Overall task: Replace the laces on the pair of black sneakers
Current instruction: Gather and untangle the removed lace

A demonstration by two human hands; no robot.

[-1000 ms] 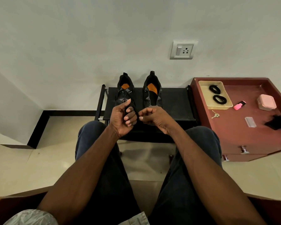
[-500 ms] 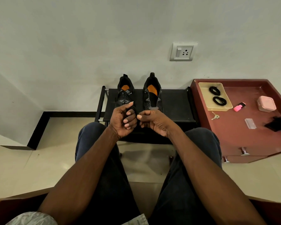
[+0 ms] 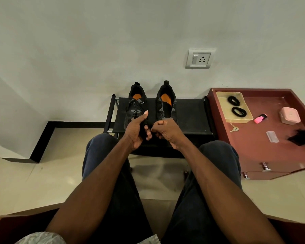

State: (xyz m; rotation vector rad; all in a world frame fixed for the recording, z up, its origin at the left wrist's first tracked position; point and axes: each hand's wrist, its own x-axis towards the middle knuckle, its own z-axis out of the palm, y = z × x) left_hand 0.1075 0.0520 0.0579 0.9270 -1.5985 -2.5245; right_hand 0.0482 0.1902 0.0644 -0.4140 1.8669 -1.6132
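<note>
Two black sneakers with orange insoles stand side by side on a black shoe rack. The left sneaker still carries a lace; the right sneaker shows an open tongue without one. My left hand grips a bundle of black lace in front of the shoes, thumb raised. My right hand pinches the same lace from the right, fingers curled. Two coiled black laces lie in a yellow tray on the cabinet.
A red-brown cabinet stands right of the rack, holding a pink highlighter, a pink box, keys, a clear plastic piece and a black heap. My knees flank the floor below; a wall socket is above.
Both hands stay in front of the shoes working the black lace; my right hand has closed in against my left. The view shifted slightly.
</note>
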